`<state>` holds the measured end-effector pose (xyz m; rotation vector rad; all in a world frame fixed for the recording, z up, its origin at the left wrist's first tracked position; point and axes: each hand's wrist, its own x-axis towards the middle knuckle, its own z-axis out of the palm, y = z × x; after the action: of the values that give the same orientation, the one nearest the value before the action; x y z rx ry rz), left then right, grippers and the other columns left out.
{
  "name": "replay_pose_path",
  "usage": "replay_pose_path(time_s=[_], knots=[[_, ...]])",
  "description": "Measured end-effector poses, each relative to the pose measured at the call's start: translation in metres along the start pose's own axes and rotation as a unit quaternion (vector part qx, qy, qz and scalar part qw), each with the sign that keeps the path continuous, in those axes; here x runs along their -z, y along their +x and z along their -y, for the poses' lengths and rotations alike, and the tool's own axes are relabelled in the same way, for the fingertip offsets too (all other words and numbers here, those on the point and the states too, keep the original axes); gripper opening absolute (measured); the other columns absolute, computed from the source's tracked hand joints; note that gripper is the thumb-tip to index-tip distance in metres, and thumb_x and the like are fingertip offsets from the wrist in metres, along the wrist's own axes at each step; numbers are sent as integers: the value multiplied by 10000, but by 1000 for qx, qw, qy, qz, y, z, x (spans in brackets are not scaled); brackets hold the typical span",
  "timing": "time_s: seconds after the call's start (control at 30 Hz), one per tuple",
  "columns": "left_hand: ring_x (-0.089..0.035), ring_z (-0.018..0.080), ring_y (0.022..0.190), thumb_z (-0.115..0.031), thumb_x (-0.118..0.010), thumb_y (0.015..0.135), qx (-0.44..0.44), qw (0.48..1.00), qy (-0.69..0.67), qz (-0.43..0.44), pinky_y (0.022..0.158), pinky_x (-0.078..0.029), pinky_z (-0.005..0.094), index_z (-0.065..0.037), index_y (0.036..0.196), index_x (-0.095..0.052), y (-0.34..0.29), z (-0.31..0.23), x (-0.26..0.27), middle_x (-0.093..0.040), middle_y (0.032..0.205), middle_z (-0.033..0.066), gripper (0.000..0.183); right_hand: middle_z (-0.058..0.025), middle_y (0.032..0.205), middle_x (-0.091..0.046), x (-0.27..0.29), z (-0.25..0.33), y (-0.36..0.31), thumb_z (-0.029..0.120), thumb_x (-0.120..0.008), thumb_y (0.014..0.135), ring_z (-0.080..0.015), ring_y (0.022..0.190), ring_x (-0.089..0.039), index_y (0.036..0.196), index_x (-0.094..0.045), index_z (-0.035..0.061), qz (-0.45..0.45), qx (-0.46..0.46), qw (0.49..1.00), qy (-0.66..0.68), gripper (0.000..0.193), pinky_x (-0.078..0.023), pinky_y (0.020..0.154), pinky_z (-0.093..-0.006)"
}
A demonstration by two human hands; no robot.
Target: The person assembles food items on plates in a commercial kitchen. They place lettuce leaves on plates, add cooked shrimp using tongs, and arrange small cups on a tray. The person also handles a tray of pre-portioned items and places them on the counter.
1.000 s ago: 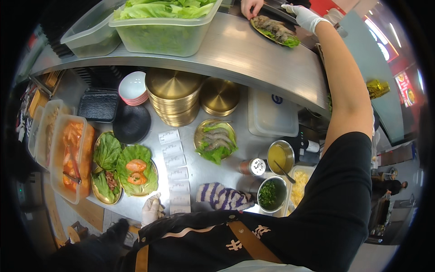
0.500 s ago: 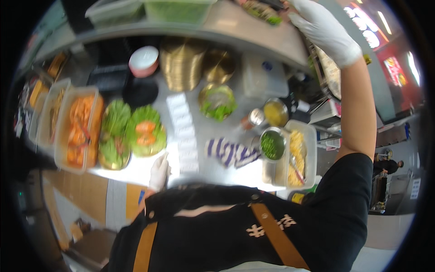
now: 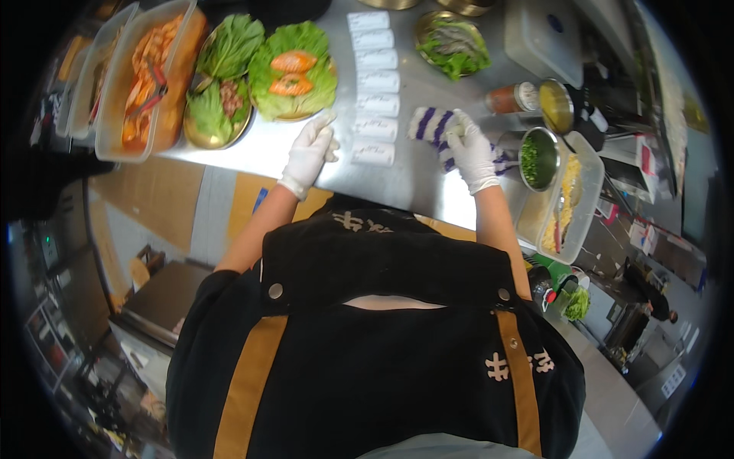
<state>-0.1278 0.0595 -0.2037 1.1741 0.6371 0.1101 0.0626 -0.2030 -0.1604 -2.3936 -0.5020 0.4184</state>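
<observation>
My left hand [image 3: 310, 157], in a white glove, is at the counter's front edge with its fingers curled closed; nothing shows in them. Just beyond it is a dish of lettuce [image 3: 267, 99] topped with two orange pieces [image 3: 293, 61], perhaps salmon. My right hand [image 3: 470, 157], also gloved, lies over a purple-and-white striped cloth [image 3: 424, 125], its fingers drawn together. Whether they pinch the cloth is hidden. Between my hands a column of white paper slips [image 3: 377, 103] runs away from me along the counter.
On the left stand a container of orange food with red-handled tongs [image 3: 158, 96] and a bowl of greens and meat [image 3: 222, 115]. To the right are a bowl of chopped herbs [image 3: 537, 157], a yellow-food container [image 3: 585, 183], a jar [image 3: 508, 99] and a lettuce bowl [image 3: 451, 46].
My right hand has come down from the ledge at the far right to the striped cloth. My left hand remains by the front edge. The view has shifted, bringing the counter higher in the picture.
</observation>
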Motion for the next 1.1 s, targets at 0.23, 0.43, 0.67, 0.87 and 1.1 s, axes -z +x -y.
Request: replay_pose_path(time_s=[0.23, 0.43, 0.67, 0.87, 1.1], knots=[[-505, 51, 646, -180, -503, 1036, 4, 999, -8, -46, 632, -473, 200, -27, 1338, -548, -25, 9, -2, -596, 837, 1, 341, -198, 1070, -652, -10, -13, 13, 163, -685, 853, -335, 957, -655, 1258, -601, 19, 66, -47, 997, -6, 438, -523, 838, -397], [-506, 69, 663, -210, -523, 1025, 58, 995, 63, -59, 648, -448, 220, -16, 1136, -625, -54, 22, -11, -586, 814, 2, 246, -191, 1028, -685, -17, 5, 14, 132, -625, 908, -237, 878, -680, 1227, -622, 2, -60, 153, 985, -53, 344, -532, 817, -346], [-468, 58, 692, -276, -611, 972, 61, 987, 133, -59, 657, -413, 227, -64, 922, -664, -53, 25, -21, -546, 758, -44, 224, -65, 837, -717, -52, 23, 55, 214, -607, 949, -102, 646, -552, 1041, -684, 1, 181, -36, 957, 225, 244, -462, 641, -257], [-509, 64, 771, -280, -640, 961, 2, 976, 190, -105, 726, -430, 230, -27, 1051, -686, -57, 18, -39, -595, 843, -29, 273, -108, 900, -738, -66, 19, 73, 188, -587, 959, -108, 695, -625, 1139, -654, -5, 219, -18, 930, 294, 273, -486, 651, -256], [-549, 82, 839, -277, -652, 955, 33, 965, 239, -101, 764, -451, 239, -18, 1129, -677, -56, 22, -35, -632, 901, 6, 313, -99, 929, -726, -69, 5, 71, 110, -560, 957, -113, 751, -639, 1311, -561, -26, 231, 27, 913, 334, 379, -490, 647, -231]])
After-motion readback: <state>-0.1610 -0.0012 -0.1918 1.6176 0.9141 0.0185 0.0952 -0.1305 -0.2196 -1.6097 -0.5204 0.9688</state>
